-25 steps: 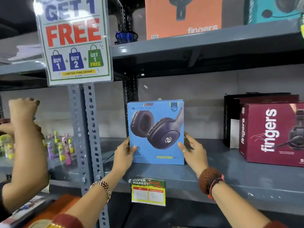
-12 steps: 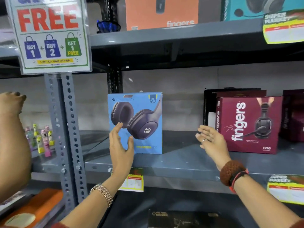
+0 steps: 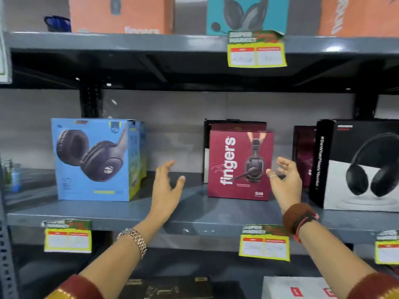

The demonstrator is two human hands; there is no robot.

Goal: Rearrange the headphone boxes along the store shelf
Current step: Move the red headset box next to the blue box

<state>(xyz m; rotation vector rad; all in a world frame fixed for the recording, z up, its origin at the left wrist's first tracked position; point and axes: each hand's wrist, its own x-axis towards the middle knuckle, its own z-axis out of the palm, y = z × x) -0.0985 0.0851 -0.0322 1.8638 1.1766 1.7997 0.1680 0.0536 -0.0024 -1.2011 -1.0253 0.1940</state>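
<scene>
A blue headphone box [image 3: 95, 159] stands upright at the left of the grey middle shelf [image 3: 194, 214]. A maroon "fingers" box [image 3: 233, 165] stands near the middle, with a dark box behind it. A black and white headphone box [image 3: 356, 165] stands at the right. My left hand [image 3: 167, 186] hovers open over the bare gap between the blue and maroon boxes, touching neither. My right hand [image 3: 284, 182] is open at the maroon box's right edge, fingers spread, holding nothing.
The upper shelf [image 3: 129, 43] carries orange boxes [image 3: 121, 14] and a teal box [image 3: 246, 15]. Yellow price tags [image 3: 257, 50] hang from the shelf edges. A dark maroon box [image 3: 303, 154] sits behind the black one. More boxes lie on the lower shelf [image 3: 295, 287].
Both hands let go of the blue box, which stays upright on the shelf, and moved right toward the maroon box. The view has shifted right as well.
</scene>
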